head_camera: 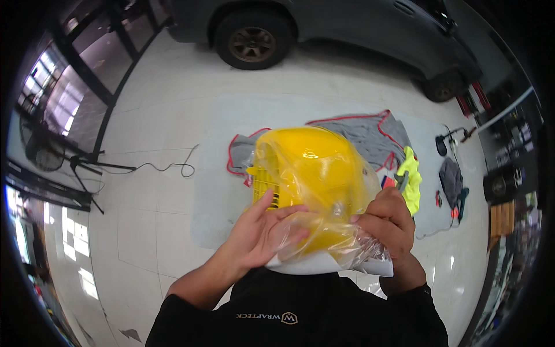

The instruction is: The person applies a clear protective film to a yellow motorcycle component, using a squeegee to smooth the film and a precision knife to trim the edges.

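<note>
In front of me is a large yellow plastic object (318, 149), rounded at the top, wrapped in a clear plastic bag (342, 210). A yellow plastic grate (265, 180) shows on its left side. My left hand (262, 232) lies against the near left of the wrapped object, fingers apart, with loose film over some of the fingertips. My right hand (388, 221) pinches bunched film of the bag at the near right. Below the film shows a white sheet-like piece (303, 264); how it joins the yellow object I cannot tell.
Grey cloths with red edging (360, 134) and a neon-yellow cloth (409, 182) lie on a pale mat (217, 208). A dark vehicle (347, 26) stands beyond. At left is a fan (43, 145) with a cable (169, 165) on the tiled floor. A dark cloth (451, 180) lies right.
</note>
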### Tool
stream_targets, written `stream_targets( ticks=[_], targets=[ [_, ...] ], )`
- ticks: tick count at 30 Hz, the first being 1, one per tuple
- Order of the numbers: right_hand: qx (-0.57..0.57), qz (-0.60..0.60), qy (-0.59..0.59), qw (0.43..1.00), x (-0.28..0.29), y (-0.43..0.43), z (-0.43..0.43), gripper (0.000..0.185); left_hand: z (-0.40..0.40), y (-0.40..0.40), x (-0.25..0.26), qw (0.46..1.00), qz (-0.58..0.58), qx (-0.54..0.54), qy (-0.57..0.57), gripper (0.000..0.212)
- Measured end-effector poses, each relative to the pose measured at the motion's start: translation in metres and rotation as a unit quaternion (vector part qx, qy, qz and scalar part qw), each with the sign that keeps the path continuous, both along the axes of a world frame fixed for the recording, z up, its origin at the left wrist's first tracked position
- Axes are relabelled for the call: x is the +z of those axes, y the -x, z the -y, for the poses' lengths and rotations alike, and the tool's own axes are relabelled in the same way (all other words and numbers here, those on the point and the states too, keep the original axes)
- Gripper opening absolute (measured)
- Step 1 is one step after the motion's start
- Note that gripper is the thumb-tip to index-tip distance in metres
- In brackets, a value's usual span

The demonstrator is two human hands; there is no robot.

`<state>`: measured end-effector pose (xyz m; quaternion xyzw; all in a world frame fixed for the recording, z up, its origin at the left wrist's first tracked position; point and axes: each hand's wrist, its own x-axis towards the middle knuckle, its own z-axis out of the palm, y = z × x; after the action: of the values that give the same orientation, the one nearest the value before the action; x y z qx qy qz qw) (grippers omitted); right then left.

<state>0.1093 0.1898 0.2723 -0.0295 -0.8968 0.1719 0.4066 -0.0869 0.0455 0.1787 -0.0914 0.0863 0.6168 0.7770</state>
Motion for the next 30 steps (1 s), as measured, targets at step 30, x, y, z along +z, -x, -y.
stream_targets(
  ticks=[30],
  targets=[
    [0.036,0.187,0.146,0.971,-0.011,-0.035,0.019,0.041,0.021,0.051,0.022,0.375,-0.882,0.164,-0.233,0.089]
  ],
)
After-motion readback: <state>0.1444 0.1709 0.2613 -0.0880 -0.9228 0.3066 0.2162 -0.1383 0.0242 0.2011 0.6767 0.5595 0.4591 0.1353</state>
